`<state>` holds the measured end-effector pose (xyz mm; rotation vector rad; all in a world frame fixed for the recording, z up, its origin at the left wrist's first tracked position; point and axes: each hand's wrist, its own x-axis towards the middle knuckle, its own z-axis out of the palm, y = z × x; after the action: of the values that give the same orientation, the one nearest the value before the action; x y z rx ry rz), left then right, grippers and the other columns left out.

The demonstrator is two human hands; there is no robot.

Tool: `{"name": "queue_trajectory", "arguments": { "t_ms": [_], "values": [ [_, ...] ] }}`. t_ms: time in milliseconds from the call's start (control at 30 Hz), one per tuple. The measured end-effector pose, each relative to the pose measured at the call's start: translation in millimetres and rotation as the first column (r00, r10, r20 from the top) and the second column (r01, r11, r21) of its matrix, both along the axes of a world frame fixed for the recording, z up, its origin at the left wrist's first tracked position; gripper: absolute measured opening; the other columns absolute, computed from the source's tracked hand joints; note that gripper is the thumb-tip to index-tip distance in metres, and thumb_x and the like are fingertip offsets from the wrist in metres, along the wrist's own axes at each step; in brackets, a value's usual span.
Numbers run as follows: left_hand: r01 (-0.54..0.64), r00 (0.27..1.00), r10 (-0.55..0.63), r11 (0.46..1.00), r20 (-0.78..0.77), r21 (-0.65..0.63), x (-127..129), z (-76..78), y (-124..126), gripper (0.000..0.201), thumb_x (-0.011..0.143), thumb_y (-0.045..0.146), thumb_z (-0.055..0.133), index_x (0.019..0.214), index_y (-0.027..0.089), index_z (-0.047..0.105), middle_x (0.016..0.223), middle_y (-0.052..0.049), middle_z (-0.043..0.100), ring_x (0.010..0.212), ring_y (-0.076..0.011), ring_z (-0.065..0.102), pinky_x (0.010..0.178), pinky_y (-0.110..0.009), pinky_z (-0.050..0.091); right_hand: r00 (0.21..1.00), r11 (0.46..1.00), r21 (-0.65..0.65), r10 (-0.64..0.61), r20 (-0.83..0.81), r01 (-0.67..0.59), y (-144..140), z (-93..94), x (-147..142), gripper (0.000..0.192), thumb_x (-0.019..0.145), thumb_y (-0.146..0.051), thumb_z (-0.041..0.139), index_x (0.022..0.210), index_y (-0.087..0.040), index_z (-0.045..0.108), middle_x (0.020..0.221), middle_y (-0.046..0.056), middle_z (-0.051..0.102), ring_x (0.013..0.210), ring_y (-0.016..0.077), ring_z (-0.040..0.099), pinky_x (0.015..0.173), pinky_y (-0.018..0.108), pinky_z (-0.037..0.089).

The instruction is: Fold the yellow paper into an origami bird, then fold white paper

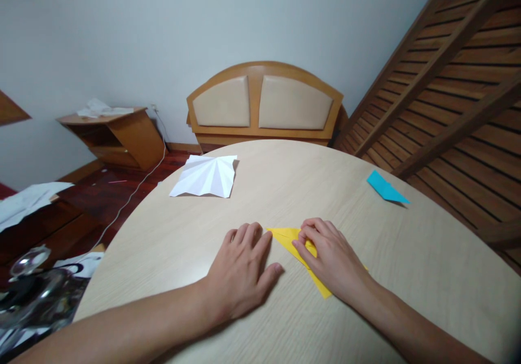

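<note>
A piece of yellow folded paper lies on the table, with a narrow point at its left end and a flap reaching toward me. My right hand is over its right part, thumb and fingers pinched together on the paper and hiding some of it. My left hand rests palm down on the tabletop, its fingers stretched out and the thumb apart. The tip of its index finger touches the left point of the yellow paper or is right beside it.
A creased white sheet lies at the far left of the round table. A folded blue paper sits near the right edge. Beyond are a headboard, a wooden cabinet and slatted wooden doors.
</note>
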<state>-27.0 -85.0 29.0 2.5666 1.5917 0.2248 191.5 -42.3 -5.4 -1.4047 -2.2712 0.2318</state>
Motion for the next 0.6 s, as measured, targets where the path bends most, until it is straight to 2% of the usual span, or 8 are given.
{"name": "queue_trajectory", "arguments": {
  "t_ms": [233, 367, 467, 600],
  "values": [
    [-0.034, 0.999, 0.034, 0.999, -0.041, -0.007, -2.1, 3.8, 5.7, 0.035, 0.104, 0.046, 0.037, 0.121, 0.023, 0.057, 0.115, -0.010, 0.058, 0.107, -0.0283, 0.054, 0.093, -0.048, 0.045, 1.000, 1.000, 0.016, 0.010, 0.000, -0.010, 0.2, -0.7, 0.2, 0.015, 0.096, -0.024, 0.058, 0.082, -0.022, 0.060, 0.099, 0.007, 0.063, 0.093, 0.0249, 0.059, 0.085, 0.042, 0.049],
    [-0.101, 0.992, 0.103, 0.995, -0.071, 0.025, -8.5, 4.7, 13.1, 0.037, 0.104, 0.045, 0.036, 0.118, 0.019, 0.059, 0.114, -0.012, 0.060, 0.105, -0.0296, 0.056, 0.092, -0.049, 0.046, 1.000, 1.000, 0.013, 0.011, -0.004, -0.011, 0.2, -0.1, -0.2, 0.014, 0.095, -0.023, 0.059, 0.081, -0.022, 0.060, 0.099, 0.007, 0.063, 0.093, 0.0252, 0.059, 0.085, 0.043, 0.050],
    [-0.144, 0.988, 0.146, 0.989, -0.045, 0.032, -13.1, 7.2, 13.6, 0.039, 0.103, 0.044, 0.037, 0.123, 0.019, 0.059, 0.115, -0.013, 0.062, 0.106, -0.0311, 0.057, 0.092, -0.050, 0.046, 1.000, 1.000, 0.027, 0.012, -0.016, -0.012, 0.5, 0.3, -0.8, 0.012, 0.094, -0.021, 0.060, 0.081, -0.023, 0.060, 0.098, 0.007, 0.063, 0.092, 0.0248, 0.059, 0.084, 0.042, 0.050],
    [-0.060, 0.998, 0.061, 0.998, 0.025, -0.008, -10.4, 11.1, 3.4, 0.036, 0.103, 0.041, 0.039, 0.128, 0.024, 0.057, 0.119, -0.010, 0.062, 0.107, -0.0281, 0.057, 0.094, -0.048, 0.047, 1.000, 0.999, 0.031, 0.011, -0.018, -0.011, 1.1, -0.4, -1.0, 0.013, 0.094, -0.021, 0.060, 0.081, -0.022, 0.060, 0.098, 0.007, 0.063, 0.093, 0.0250, 0.060, 0.085, 0.043, 0.050]
  ]
}}
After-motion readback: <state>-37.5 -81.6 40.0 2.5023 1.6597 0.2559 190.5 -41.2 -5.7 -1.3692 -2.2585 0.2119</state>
